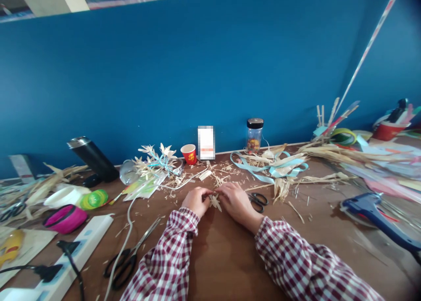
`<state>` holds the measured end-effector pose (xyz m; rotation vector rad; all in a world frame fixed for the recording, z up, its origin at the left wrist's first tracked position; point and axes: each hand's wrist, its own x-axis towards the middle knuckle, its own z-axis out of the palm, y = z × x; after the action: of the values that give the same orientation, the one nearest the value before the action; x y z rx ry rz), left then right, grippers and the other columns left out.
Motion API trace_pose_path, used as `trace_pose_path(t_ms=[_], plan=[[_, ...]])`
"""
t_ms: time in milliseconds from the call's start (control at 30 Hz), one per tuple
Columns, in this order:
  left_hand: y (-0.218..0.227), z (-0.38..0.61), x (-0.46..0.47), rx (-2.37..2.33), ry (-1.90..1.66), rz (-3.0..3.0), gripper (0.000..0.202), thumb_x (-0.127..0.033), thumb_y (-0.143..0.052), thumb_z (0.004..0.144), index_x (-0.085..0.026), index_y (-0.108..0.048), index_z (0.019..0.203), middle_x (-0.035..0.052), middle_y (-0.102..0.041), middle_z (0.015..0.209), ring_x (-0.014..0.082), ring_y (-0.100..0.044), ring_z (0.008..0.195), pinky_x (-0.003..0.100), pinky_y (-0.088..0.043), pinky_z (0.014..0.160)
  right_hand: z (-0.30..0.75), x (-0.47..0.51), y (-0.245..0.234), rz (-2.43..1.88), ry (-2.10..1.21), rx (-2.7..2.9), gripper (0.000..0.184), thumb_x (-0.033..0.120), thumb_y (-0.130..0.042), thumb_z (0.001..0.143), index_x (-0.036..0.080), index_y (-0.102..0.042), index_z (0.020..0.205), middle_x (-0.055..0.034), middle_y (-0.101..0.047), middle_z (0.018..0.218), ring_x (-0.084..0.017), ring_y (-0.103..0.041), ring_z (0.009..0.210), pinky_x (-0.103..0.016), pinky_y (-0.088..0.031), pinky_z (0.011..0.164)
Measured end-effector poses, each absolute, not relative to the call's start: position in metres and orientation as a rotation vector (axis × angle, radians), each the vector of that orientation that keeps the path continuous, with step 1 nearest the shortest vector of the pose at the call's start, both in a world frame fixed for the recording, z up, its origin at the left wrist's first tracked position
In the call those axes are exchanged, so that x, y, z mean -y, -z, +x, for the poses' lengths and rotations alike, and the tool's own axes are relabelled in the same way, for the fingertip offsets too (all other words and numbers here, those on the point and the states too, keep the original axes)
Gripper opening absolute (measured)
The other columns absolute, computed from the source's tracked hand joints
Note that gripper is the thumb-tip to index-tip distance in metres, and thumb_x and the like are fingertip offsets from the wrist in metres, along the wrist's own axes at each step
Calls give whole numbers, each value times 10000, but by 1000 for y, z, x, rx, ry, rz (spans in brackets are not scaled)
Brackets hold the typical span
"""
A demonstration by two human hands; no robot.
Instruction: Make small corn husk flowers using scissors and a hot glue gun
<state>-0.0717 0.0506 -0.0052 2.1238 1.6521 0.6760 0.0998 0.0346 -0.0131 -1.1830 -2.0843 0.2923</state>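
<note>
A small straw piece [215, 201] is pinched between both hands at the centre of the frame, low over the brown counter [226, 253]. The left hand [196, 201] is closed in a grip on its left side, the right hand [237, 202] on its right side, fingertips meeting over it. Small black scissors [258, 200] are seen just right of the right hand, and larger scissors [130, 257] lie at lower left. A blue glue gun [375, 213] is laid at far right.
</note>
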Motion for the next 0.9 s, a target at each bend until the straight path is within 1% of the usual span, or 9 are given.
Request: trace_pose_path(t_ms=[67,133,267,367,433,567,667,800,900], plan=[[5,-71,-50,-1719,-681,2143,233,-170,-521,734,-204,-689,891,56,-660,878,188,-610,797,281,-453,744,97,-32,12,-1189,-272,2150,218,202,-523,805,210,-602,1008,-58,-595,1001,-198,-484,972,-333,-347,883],[5,-70,-50,-1797,-690,2141,223,-196,-517,751,-198,-684,899,63,-649,872,190,-606,804,281,-444,754,96,-30,12,-1210,-249,2196,261,242,-567,783,217,-594,1041,-65,-585,1019,-213,-466,997,-342,-340,893],[7,-68,-49,-1865,-616,2132,256,-264,-543,752,-191,-667,964,72,-631,864,201,-598,790,288,-434,738,96,-30,13,-1238,-219,2232,230,228,-565,783,202,-604,1009,-69,-590,988,-213,-464,990,-338,-343,892],[9,-66,-48,-1842,-588,2124,297,-285,-546,755,-193,-650,1017,72,-629,850,198,-595,770,286,-433,716,96,-31,14,-1245,-213,2225,226,225,-560,785,194,-602,1005,-68,-592,982,-209,-468,984,-334,-349,887],[11,-65,-48,-1814,-628,2108,264,-272,-552,751,-191,-661,977,66,-632,835,188,-594,755,278,-435,706,96,-32,14,-1243,-210,2228,233,217,-568,777,194,-601,1007,-66,-595,978,-208,-472,976,-330,-351,886],[13,-65,-52,-1799,-790,2033,127,-219,-581,721,-175,-676,792,49,-646,787,159,-595,708,263,-444,688,96,-31,12,-1236,-216,2226,235,216,-579,767,202,-605,1001,-62,-593,975,-207,-476,968,-329,-349,886],[13,-64,-54,-1760,-915,1937,110,-234,-575,723,-172,-665,719,35,-663,729,145,-602,656,256,-456,651,96,-30,12,-1239,-221,2218,221,230,-575,773,205,-607,991,-65,-590,976,-208,-475,964,-331,-353,874],[10,-63,-54,-1723,-1026,1679,148,-276,-562,725,-159,-653,716,17,-654,612,127,-591,539,217,-452,500,97,-29,13,-1241,-220,2213,197,255,-570,784,202,-614,969,-67,-590,954,-209,-479,941,-331,-365,851],[7,-65,-55,-1694,-1149,1581,196,-321,-569,713,-150,-655,754,26,-667,648,128,-596,545,202,-444,455,97,-30,15,-1244,-221,2205,197,271,-570,788,203,-616,967,-66,-589,951,-209,-481,932,-331,-372,840]])
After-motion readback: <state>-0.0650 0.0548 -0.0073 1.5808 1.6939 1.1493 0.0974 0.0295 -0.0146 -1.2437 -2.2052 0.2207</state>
